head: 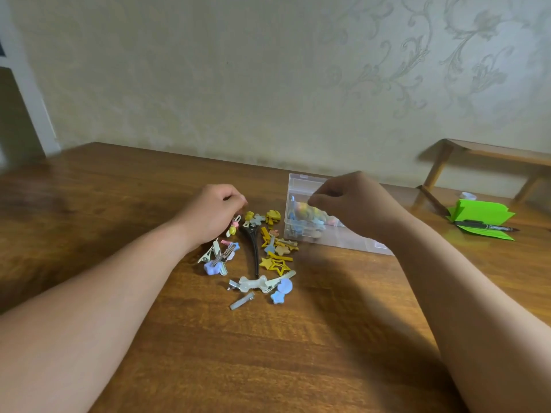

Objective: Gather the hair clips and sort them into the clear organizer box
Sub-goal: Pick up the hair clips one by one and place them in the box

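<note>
A loose pile of small hair clips (269, 248) lies on the wooden table: yellow stars, blue and lilac shapes, silver clips and one long black clip (252, 248). My left hand (213, 214) rests at the pile's left edge, fingers curled on a pink and yellow clip (233, 228). To the right stands the clear organizer box (301, 181) with several coloured clips inside. My right hand (354, 201) hovers over the box, fingers pinched together; whether it holds anything is hidden.
The wooden table (268, 353) runs back to a patterned wall. At the far right lie green paper (480, 213) with a black pen (484, 226) on it, and a small wooden shelf (489, 158) stands behind them.
</note>
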Demonstrator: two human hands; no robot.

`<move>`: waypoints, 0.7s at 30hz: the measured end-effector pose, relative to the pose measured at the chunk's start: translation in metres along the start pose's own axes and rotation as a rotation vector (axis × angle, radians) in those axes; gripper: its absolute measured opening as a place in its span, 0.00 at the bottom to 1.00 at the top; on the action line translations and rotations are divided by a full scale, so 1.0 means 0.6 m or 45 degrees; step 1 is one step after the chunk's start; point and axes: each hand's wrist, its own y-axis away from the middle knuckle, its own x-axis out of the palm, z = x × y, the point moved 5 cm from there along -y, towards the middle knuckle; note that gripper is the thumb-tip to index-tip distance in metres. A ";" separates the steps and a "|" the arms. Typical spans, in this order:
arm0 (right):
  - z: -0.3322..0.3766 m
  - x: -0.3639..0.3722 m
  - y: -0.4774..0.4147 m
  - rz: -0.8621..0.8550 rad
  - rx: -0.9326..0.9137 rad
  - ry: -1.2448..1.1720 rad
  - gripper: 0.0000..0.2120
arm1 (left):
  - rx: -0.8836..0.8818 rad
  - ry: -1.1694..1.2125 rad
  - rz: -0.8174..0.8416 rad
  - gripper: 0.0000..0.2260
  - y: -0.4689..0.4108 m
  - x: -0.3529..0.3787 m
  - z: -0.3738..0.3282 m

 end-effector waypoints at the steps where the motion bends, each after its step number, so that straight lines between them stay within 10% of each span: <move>1: 0.010 0.003 0.002 0.023 -0.050 0.011 0.08 | 0.003 -0.004 -0.006 0.11 0.000 0.000 0.000; 12: 0.080 0.052 0.041 0.482 -0.352 0.304 0.05 | 0.005 0.037 0.020 0.10 0.002 0.001 -0.002; 21: 0.098 0.097 0.052 0.393 -0.411 0.437 0.08 | -0.013 0.058 0.025 0.10 0.003 -0.001 -0.002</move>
